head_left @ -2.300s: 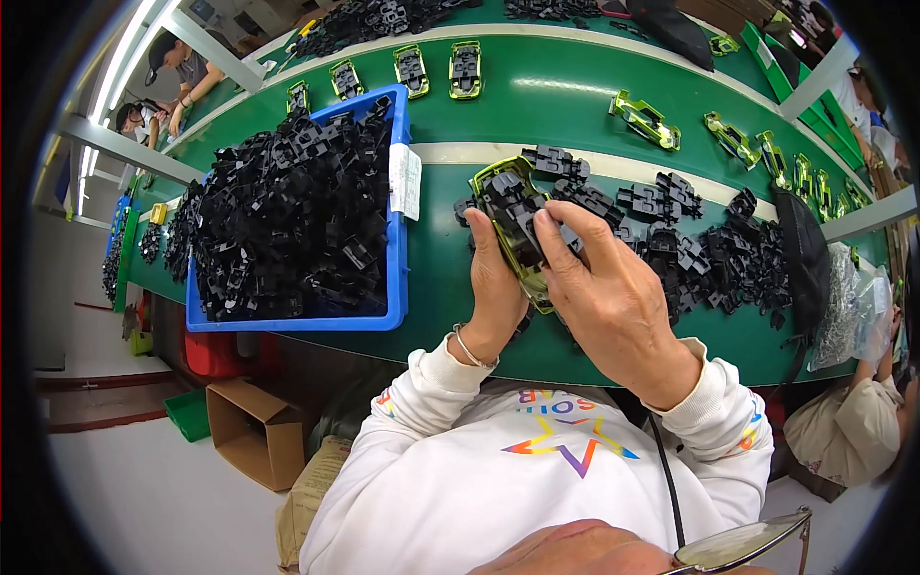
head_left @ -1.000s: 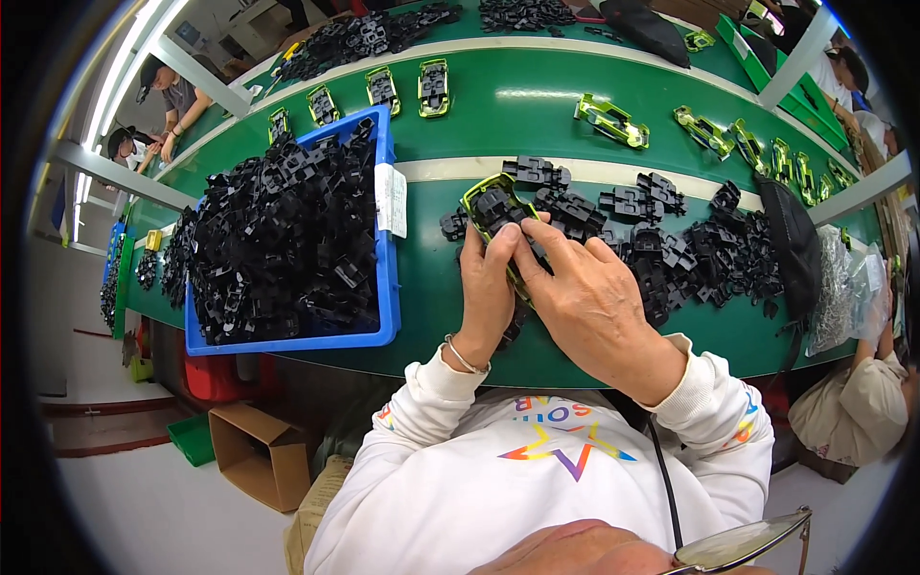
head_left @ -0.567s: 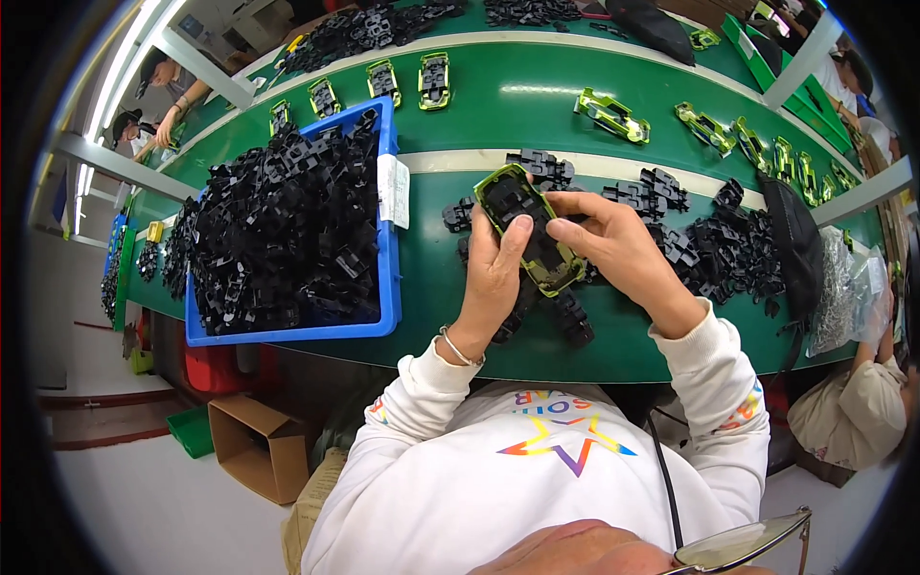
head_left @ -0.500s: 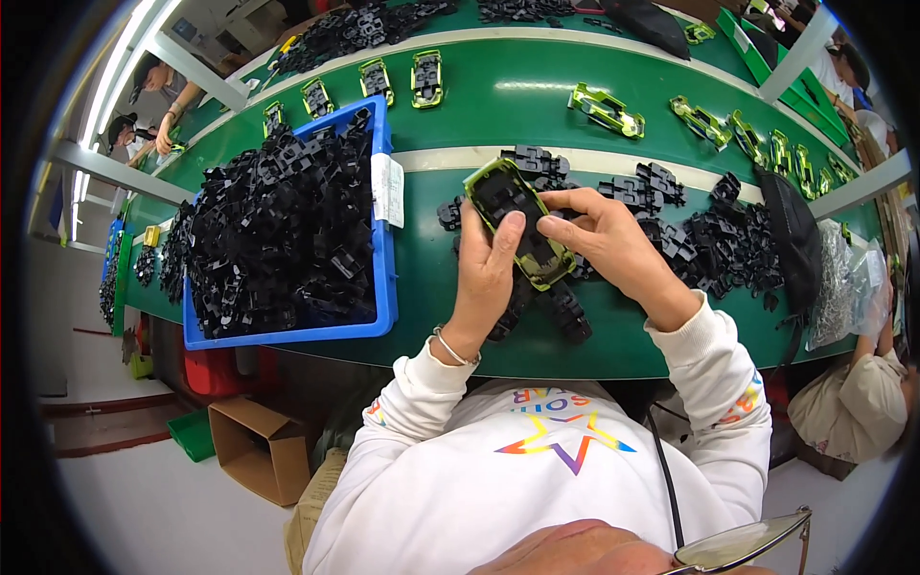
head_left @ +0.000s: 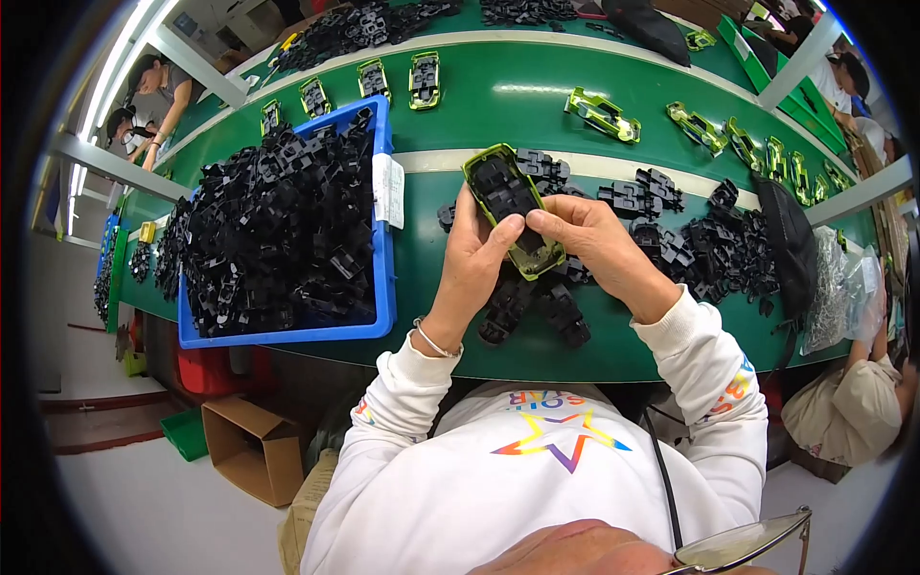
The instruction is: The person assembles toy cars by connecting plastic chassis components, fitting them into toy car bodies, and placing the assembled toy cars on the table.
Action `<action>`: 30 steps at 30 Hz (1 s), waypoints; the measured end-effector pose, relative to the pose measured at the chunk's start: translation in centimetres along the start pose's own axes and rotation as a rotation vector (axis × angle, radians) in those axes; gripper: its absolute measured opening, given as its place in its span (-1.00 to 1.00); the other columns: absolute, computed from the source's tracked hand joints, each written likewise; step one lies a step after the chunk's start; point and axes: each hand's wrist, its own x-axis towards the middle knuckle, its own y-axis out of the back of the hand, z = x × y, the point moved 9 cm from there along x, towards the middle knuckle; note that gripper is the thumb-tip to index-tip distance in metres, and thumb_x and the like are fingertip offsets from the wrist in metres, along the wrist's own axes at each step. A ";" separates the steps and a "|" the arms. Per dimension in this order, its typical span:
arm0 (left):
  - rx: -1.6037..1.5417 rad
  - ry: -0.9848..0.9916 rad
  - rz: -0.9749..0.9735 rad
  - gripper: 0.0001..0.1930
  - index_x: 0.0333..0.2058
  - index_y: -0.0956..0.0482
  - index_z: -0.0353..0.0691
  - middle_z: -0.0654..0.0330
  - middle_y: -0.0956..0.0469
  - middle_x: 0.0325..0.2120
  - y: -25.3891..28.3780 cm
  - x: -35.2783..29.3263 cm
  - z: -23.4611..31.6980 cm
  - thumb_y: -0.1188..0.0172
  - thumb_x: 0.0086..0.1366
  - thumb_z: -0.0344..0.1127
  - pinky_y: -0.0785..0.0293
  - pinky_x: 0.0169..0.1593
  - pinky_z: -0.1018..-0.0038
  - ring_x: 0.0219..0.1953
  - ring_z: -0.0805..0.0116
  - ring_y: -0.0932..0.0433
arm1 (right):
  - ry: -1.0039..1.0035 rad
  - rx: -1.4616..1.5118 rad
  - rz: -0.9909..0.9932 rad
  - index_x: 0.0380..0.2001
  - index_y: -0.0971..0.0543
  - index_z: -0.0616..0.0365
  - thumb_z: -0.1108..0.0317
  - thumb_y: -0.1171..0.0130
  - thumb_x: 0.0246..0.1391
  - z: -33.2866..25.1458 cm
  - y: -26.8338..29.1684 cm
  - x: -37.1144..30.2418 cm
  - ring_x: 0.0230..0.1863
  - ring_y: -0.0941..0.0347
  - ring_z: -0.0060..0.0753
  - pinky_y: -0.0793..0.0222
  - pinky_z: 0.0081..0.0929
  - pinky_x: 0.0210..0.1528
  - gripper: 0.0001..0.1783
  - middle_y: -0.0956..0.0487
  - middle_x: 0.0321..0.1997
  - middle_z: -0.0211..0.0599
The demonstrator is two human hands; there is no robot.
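Both of my hands are closed on a lime-green toy car body (head_left: 487, 158), held tilted above the green table with its hollow side up. A black interior piece (head_left: 502, 188) lies inside it. My left hand (head_left: 475, 261) wraps the left side, its thumb pressing near the lower middle. From the right, my right hand (head_left: 596, 241) grips the edge, with its thumb and fingertips on the black piece next to my left thumb. Beneath the car body, several black plastic parts (head_left: 563, 316) lie on the table, partly hidden by my hands.
A blue bin (head_left: 385, 278) heaped with black parts stands at left. More black parts (head_left: 724, 240) are piled at right beside a black pouch (head_left: 788, 230) and clear plastic bags (head_left: 834, 287). Green car bodies (head_left: 602, 115) line the belt behind. Other people work at both sides.
My hands have shifted slightly left with the car body. My right thumb and fingers have come in closer to my left thumb, onto the black piece.
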 end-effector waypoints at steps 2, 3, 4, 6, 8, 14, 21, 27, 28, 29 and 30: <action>-0.034 0.015 0.023 -0.52 0.22 -0.19 -0.31 0.19 -0.44 -0.01 0.6 0.5 -0.3 -0.10 0.39 -0.41 -0.41 0.10 0.52 -0.01 0.49 -0.45 | 0.096 -0.001 -0.027 -0.11 -0.61 0.35 0.25 -0.28 0.18 -0.9 -0.5 0.2 -0.29 -0.50 -0.64 -0.44 -0.60 -0.23 -0.64 -0.63 -0.29 -0.37; -0.067 0.031 0.040 -0.52 0.22 -0.19 -0.32 0.18 -0.44 -0.02 0.9 0.6 -0.6 -0.10 0.39 -0.42 -0.41 0.09 0.53 -0.02 0.49 -0.46 | 0.097 -0.004 -0.031 -0.11 -0.61 0.35 0.25 -0.28 0.18 -0.8 -0.6 0.4 -0.29 -0.50 -0.64 -0.44 -0.60 -0.23 -0.64 -0.63 -0.29 -0.37; -0.067 0.025 0.044 -0.52 0.22 -0.19 -0.32 0.18 -0.44 -0.02 1.0 0.5 -0.6 -0.10 0.39 -0.42 -0.41 0.09 0.53 -0.02 0.49 -0.46 | 0.105 -0.019 -0.050 -0.11 -0.61 0.35 0.28 -0.28 0.18 -0.6 -0.8 0.6 -0.29 -0.50 -0.63 -0.44 -0.60 -0.24 -0.66 -0.63 -0.29 -0.37; -0.024 -0.026 0.073 -0.53 0.20 -0.20 -0.33 0.18 -0.46 -0.04 1.1 0.3 -0.4 -0.10 0.38 -0.44 -0.43 0.07 0.53 -0.05 0.49 -0.47 | 0.116 -0.044 -0.075 -0.12 -0.61 0.35 0.30 -0.29 0.17 -0.2 -0.8 0.8 -0.28 -0.50 -0.63 -0.44 -0.59 -0.24 -0.68 -0.62 -0.29 -0.37; 0.019 -0.035 0.060 -0.51 0.23 -0.18 -0.36 0.18 -0.44 -0.02 1.1 0.3 -0.6 -0.08 0.37 -0.47 -0.42 0.08 0.54 -0.03 0.49 -0.47 | 0.077 -0.095 -0.061 -0.14 -0.60 0.35 0.35 -0.28 0.16 0.6 -0.6 1.0 -0.27 -0.50 -0.64 -0.44 -0.58 -0.23 -0.72 -0.62 -0.27 -0.36; -0.038 -0.085 0.077 -0.50 0.24 -0.22 -0.33 0.21 -0.46 -0.01 1.3 1.1 -0.4 -0.12 0.36 -0.46 -0.39 0.10 0.53 0.01 0.50 -0.44 | -0.020 -0.210 -0.025 -0.16 -0.61 0.28 0.26 -0.32 0.15 -0.5 0.1 1.6 -0.35 -0.42 -0.71 -0.31 -0.65 -0.31 -0.69 -0.58 -0.33 -0.51; -0.111 -0.052 0.121 -0.36 0.36 -0.03 -0.35 0.20 -0.42 0.04 2.8 1.7 -0.9 -0.08 0.38 -0.45 -0.39 0.09 0.57 0.01 0.54 -0.43 | 0.033 -0.162 -0.083 -0.11 -0.58 0.33 0.28 -0.28 0.18 -1.1 -1.1 3.9 -0.31 -0.45 -0.73 -0.33 -0.68 -0.24 -0.67 -0.61 -0.26 -0.46; -0.172 -0.129 0.313 -0.22 0.40 0.17 -0.38 -0.01 -0.15 0.31 5.6 2.1 -1.6 -0.14 0.41 -0.36 -0.40 0.15 0.48 0.20 0.29 -0.37 | -0.033 -0.206 -0.066 -0.24 -0.61 0.22 0.27 -0.23 0.22 -2.3 -2.0 9.4 -0.38 -0.47 -0.74 -0.37 -0.67 -0.29 -0.78 -0.62 -0.33 -0.50; -0.180 -0.143 0.313 -0.22 0.40 0.17 -0.38 -0.01 -0.15 0.31 5.6 1.5 -1.8 -0.14 0.41 -0.36 -0.40 0.15 0.48 0.20 0.29 -0.37 | -0.002 -0.188 -0.069 -0.29 -0.62 0.19 0.25 -0.24 0.21 -2.0 -1.2 11.8 -0.40 -0.49 -0.71 -0.40 -0.65 -0.32 -0.79 -0.63 -0.36 -0.48; -0.118 -0.157 0.320 -0.21 0.40 0.19 -0.37 -0.06 -0.09 0.34 5.6 1.3 -2.0 -0.14 0.41 -0.36 -0.43 0.12 0.45 0.22 0.20 -0.36 | -0.001 -0.185 -0.015 -0.29 -0.62 0.20 0.25 -0.24 0.21 -1.9 0.0 13.9 -0.40 -0.51 -0.67 -0.42 -0.63 -0.33 -0.79 -0.64 -0.36 -0.45; -0.048 -0.178 0.334 -0.20 0.41 0.21 -0.36 -0.10 -0.02 0.36 5.7 0.9 -1.6 -0.13 0.41 -0.36 -0.45 0.10 0.42 0.24 0.12 -0.35 | 0.006 -0.179 0.029 -0.29 -0.62 0.20 0.25 -0.24 0.21 -2.4 0.7 15.8 -0.40 -0.53 -0.64 -0.43 -0.61 -0.33 -0.79 -0.64 -0.36 -0.43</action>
